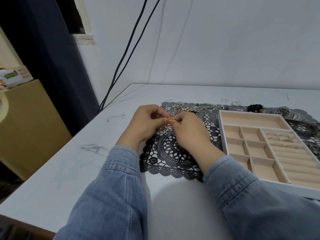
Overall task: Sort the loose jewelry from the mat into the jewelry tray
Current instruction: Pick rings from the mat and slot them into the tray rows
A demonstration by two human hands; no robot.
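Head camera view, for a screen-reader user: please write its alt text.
A left hand and right hand together pinch a tangled chain above a black lace mat on a white table. A beige compartment tray at the right holds a few rings; a watch lies beyond it.

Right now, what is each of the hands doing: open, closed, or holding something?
Left hand: closed, pinching the chain.
Right hand: closed, pinching the same chain.
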